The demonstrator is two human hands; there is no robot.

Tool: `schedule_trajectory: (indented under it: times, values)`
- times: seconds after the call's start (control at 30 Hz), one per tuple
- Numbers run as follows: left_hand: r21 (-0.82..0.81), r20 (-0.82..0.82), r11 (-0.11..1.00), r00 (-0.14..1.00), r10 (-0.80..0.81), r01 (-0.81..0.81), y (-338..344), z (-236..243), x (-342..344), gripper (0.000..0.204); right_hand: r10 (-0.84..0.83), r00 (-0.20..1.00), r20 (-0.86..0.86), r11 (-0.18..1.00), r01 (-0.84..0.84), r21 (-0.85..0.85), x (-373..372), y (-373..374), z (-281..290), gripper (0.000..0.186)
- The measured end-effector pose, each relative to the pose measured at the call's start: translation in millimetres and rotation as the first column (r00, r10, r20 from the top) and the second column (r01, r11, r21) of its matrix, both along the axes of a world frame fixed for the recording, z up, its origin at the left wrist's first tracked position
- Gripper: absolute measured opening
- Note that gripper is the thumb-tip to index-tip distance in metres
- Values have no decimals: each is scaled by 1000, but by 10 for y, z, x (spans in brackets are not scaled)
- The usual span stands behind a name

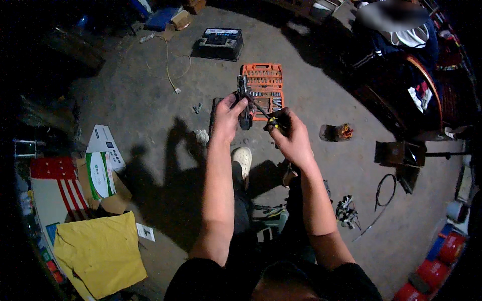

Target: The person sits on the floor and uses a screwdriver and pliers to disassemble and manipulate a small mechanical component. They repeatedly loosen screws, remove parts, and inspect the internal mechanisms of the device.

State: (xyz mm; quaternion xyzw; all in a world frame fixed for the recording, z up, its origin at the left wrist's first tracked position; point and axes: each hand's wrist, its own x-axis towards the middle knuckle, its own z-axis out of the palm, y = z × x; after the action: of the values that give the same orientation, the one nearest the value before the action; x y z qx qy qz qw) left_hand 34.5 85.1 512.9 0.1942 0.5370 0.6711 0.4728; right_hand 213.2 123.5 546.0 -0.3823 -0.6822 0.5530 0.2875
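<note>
No wording reads clearly. Beyond and left of the orange tool case (271,87), a black battery (221,45) bears a printed label (222,32); nearer and left of the case, a white box (103,139), green-and-white packet (102,176) and white card (145,232) carry printed marks.

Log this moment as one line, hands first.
left hand: gripping dark part; right hand: holding yellow-and-black screwdriver; beyond: open orange socket case

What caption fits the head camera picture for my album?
Left hand holds a dark part, right hand a screwdriver, orange tool case beyond.
</note>
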Motion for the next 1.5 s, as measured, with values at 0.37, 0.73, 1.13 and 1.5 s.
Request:
schedule_trajectory:
  times: [0.37,0.73,1.13,1.5]
  values:
    - [-126,-280,991,957,-78,44,49,56,87,27,-31,999,45,997,28,71,72,67,114,25]
    - [-327,-644,932,759,-98,-156,98,-83,225,29,-102,966,239,962,34,272,-64,-51,-12,19]
    - [-255,-647,959,759,-71,-128,-7,-340,-41,34,22,994,110,993,-35,115,-157,-11,-196,32]
    - [-374,-820,873,552,-154,-312,-22,-315,14,22,-43,893,448,939,-117,322,-435,-258,-277,38]
